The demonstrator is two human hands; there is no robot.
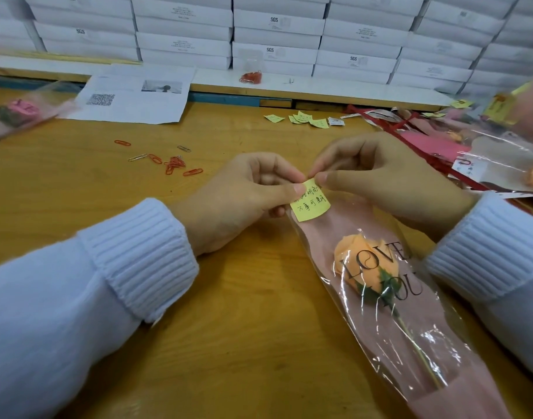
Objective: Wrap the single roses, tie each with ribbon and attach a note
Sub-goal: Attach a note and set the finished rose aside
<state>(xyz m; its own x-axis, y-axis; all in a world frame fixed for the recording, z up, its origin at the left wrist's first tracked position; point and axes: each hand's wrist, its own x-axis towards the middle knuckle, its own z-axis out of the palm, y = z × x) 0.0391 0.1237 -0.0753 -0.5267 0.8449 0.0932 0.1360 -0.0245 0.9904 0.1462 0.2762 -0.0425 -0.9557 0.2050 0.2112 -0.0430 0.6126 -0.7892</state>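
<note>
Mid-frame, the left hand [244, 198] and right hand [380, 182] both pinch the note [310, 205] at the top end of the wrap [434, 337], which runs toward the lower right.

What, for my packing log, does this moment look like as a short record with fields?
sleeve: pink and clear, printed LOVE YOU, lying on the table
rose: orange, inside the sleeve
note: yellow, handwritten, at the sleeve's far end
left hand: pinches the note's left edge
right hand: pinches the note's top edge
paper clips: loose on the table, left of the hands
</note>
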